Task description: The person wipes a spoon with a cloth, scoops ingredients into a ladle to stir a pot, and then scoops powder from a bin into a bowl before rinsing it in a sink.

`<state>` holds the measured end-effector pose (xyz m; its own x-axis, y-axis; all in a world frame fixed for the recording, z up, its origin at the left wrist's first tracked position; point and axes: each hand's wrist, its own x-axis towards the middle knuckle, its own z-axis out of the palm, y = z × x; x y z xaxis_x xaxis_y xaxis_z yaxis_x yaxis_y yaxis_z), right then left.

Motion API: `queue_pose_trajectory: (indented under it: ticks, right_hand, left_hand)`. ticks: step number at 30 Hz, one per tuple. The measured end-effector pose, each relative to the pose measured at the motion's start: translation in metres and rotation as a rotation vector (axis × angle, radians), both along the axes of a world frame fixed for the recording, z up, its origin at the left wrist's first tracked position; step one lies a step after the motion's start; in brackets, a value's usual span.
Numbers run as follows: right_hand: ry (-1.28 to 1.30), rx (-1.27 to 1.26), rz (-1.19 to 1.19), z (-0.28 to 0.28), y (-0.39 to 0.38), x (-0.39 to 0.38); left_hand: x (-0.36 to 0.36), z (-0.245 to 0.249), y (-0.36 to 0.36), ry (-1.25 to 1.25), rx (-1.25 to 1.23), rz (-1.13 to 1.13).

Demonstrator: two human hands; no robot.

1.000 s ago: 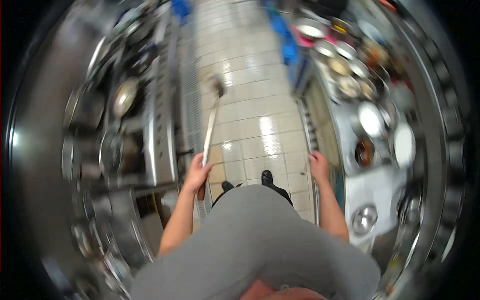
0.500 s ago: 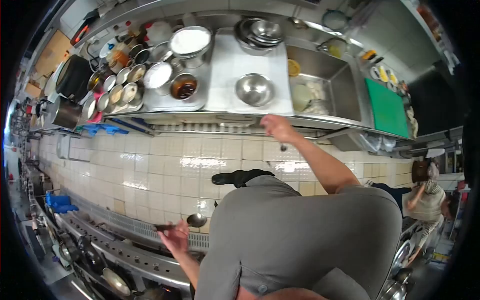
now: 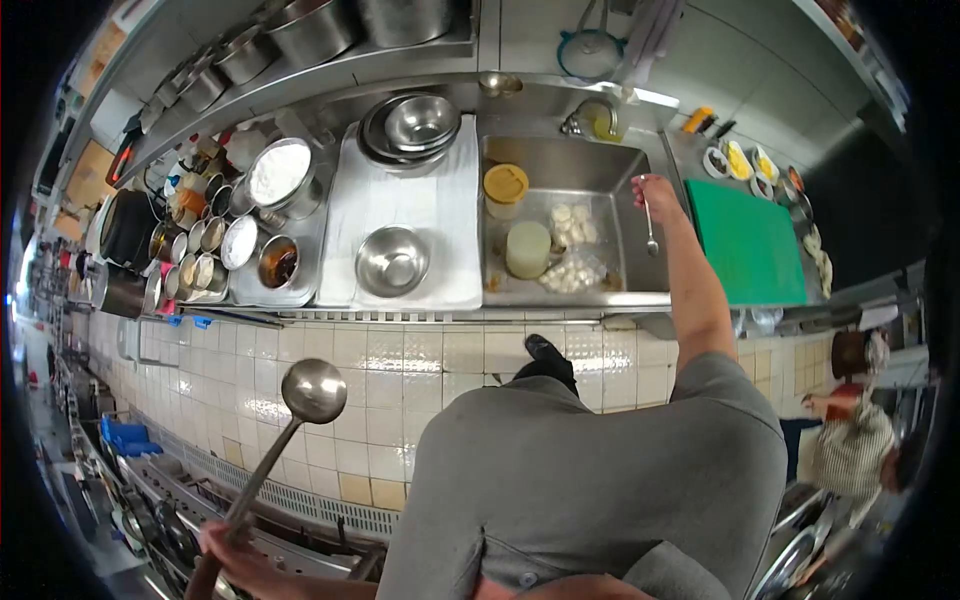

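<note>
My left hand (image 3: 235, 555) is closed round the long handle of a metal ladle (image 3: 314, 391), whose bowl hangs over the tiled floor at the lower left. Over the right part of the steel sink (image 3: 636, 240), my right hand (image 3: 655, 192) pinches a small spoon (image 3: 652, 246), its bowl pointing down. In the sink are a yellow-lidded container (image 3: 505, 186), a pale round container (image 3: 527, 249) and bags of white pieces (image 3: 574, 272). A faucet (image 3: 588, 120) stands behind the sink.
Left of the sink, a metal bowl (image 3: 392, 261) and stacked bowls (image 3: 420, 123) rest on a white cloth (image 3: 455, 220). Farther left are several seasoning pots and white powder (image 3: 279, 172). A green board (image 3: 745, 245) lies right. Another person (image 3: 850, 455) is at far right.
My view has shifted toward the sink. My right hand has moved with the spoon from the counter's front edge to over the sink. The ladle in my left hand has come up into fuller view.
</note>
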<state>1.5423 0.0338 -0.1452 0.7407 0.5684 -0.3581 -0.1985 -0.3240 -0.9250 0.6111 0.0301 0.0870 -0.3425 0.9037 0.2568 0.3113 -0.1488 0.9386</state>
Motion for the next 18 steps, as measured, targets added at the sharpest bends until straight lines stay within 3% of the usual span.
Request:
queue_pose_trajectory:
  ticks: [2,4,5,6,9,11,12,13,14,18]
  right_hand:
    - [0.053,0.023,0.005,-0.021,0.030,0.048]
    - [0.120,0.033,0.003,-0.044,0.055,0.085]
    - [0.177,0.040,0.036,-0.056,0.068,0.103]
    - [0.236,0.045,0.070,-0.067,0.081,0.117]
    - [0.271,-0.009,0.129,-0.087,0.116,0.141]
    - [0.325,-0.040,0.114,-0.091,0.139,0.148]
    - [0.336,-0.037,0.121,-0.097,0.148,0.151]
    - [0.337,-0.023,0.142,-0.107,0.156,0.155]
    - [0.339,-0.010,0.165,-0.116,0.162,0.158]
    - [0.383,-0.066,0.221,-0.127,0.179,0.167]
  left_hand:
    - [0.075,0.021,0.008,0.012,0.122,0.113]
    - [0.131,0.026,0.030,-0.016,0.230,0.065]
    - [0.175,0.039,0.045,-0.053,0.211,-0.075]
    - [0.225,0.045,0.052,0.037,0.026,-0.087]
    - [0.373,0.040,0.090,-0.040,-0.092,-0.574]
    - [0.464,0.028,0.095,-0.200,-0.208,-0.682]
    - [0.483,0.008,0.107,-0.115,-0.184,-0.832]
    - [0.523,0.000,0.103,-0.200,-0.115,-0.895]
    - [0.541,-0.023,0.109,-0.081,-0.051,-0.915]
    - [0.600,-0.074,0.112,-0.101,-0.063,-1.025]
